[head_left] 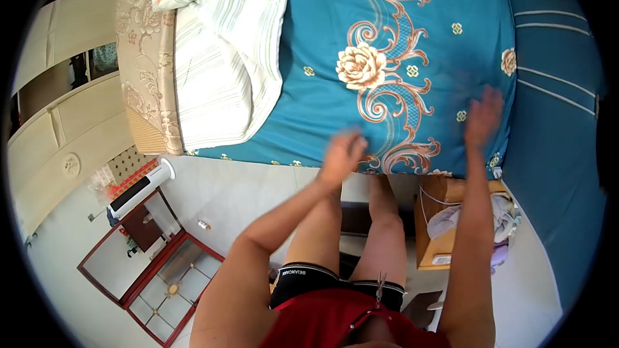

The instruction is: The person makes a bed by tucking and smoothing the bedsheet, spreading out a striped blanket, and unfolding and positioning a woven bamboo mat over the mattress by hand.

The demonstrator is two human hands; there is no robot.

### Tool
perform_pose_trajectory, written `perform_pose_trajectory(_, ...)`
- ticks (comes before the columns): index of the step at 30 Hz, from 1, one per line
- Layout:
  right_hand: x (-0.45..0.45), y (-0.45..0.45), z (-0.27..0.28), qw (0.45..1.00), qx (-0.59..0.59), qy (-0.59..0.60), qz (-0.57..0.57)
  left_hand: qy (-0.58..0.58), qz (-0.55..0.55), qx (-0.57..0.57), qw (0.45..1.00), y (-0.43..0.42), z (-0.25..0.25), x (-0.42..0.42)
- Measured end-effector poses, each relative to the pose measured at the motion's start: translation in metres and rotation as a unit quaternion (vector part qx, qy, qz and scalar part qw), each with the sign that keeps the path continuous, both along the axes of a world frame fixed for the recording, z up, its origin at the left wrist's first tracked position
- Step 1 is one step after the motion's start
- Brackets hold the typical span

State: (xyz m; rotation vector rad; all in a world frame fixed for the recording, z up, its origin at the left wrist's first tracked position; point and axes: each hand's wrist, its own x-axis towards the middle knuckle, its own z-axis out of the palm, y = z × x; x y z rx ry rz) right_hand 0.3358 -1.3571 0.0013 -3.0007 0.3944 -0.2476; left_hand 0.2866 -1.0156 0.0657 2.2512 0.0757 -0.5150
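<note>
A teal bed sheet (309, 112) printed with brown scrolls and large cream roses covers most of the bed. Over the sheet's near edge is my left hand (343, 156), blurred by motion, its fingers seemingly curled; whether anything is in them I cannot make out. My right hand (483, 119) reaches over the sheet close to the padded headboard (554, 90), fingers stretched forward and smeared, with nothing visible in it. A white striped quilt (213, 83) lies folded back on the left part of the bed.
Beside the bed by the headboard stands a wooden nightstand (442, 245) with cloths in it. A white tower-shaped appliance (142, 187) stands at the left, near a red-framed glass door (171, 287). Cream cabinets (58, 135) line the far left.
</note>
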Motion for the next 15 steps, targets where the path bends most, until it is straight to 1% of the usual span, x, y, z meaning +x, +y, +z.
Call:
perform_pose_trajectory(1, -0.018, -0.027, 0.001, 0.999, -0.005, 0.028, -0.032, -0.103, 0.016, 0.051, 0.993, 0.022, 0.002, 0.032)
perform_pose_trajectory(2, -0.034, -0.042, 0.004, 0.996, -0.014, 0.055, -0.064, -0.200, 0.036, 0.115, 0.972, 0.038, 0.001, 0.058)
perform_pose_trajectory(3, -0.045, -0.045, 0.007, 0.995, -0.033, 0.071, -0.056, -0.284, 0.037, 0.161, 0.945, 0.055, -0.003, 0.091)
perform_pose_trajectory(4, -0.054, -0.046, 0.005, 0.994, -0.052, 0.087, -0.048, -0.304, 0.057, 0.192, 0.931, 0.066, -0.003, 0.122)
perform_pose_trajectory(5, -0.058, -0.045, 0.003, 0.991, -0.070, 0.103, -0.040, -0.326, 0.071, 0.252, 0.908, 0.072, -0.001, 0.147)
perform_pose_trajectory(6, -0.062, -0.039, 0.003, 0.989, -0.075, 0.112, -0.054, -0.338, 0.081, 0.288, 0.892, 0.079, -0.002, 0.166)
perform_pose_trajectory(7, -0.066, -0.029, 0.002, 0.987, -0.077, 0.121, -0.067, -0.325, 0.094, 0.323, 0.884, 0.087, -0.006, 0.182)
perform_pose_trajectory(8, -0.066, -0.018, -0.001, 0.985, -0.076, 0.128, -0.082, -0.296, 0.118, 0.356, 0.878, 0.094, -0.012, 0.193)
perform_pose_trajectory(9, -0.068, -0.005, -0.004, 0.988, -0.069, 0.110, -0.086, -0.257, 0.129, 0.371, 0.883, 0.105, -0.023, 0.203)
perform_pose_trajectory(10, -0.062, 0.014, 0.006, 0.989, -0.063, 0.114, -0.066, -0.217, 0.137, 0.385, 0.887, 0.113, -0.032, 0.208)
perform_pose_trajectory(11, -0.058, 0.035, 0.015, 0.990, -0.057, 0.119, -0.047, -0.193, 0.148, 0.370, 0.897, 0.119, -0.041, 0.209)
perform_pose_trajectory(12, -0.052, 0.060, 0.027, 0.991, -0.052, 0.124, -0.029, -0.188, 0.129, 0.367, 0.902, 0.124, -0.048, 0.208)
perform_pose_trajectory(14, -0.039, 0.120, 0.048, 0.984, -0.029, 0.175, 0.025, -0.174, 0.091, 0.362, 0.911, 0.131, -0.056, 0.201)
perform_pose_trajectory(15, -0.035, 0.149, 0.050, 0.973, 0.007, 0.232, 0.011, -0.189, 0.093, 0.321, 0.923, 0.131, -0.053, 0.196)
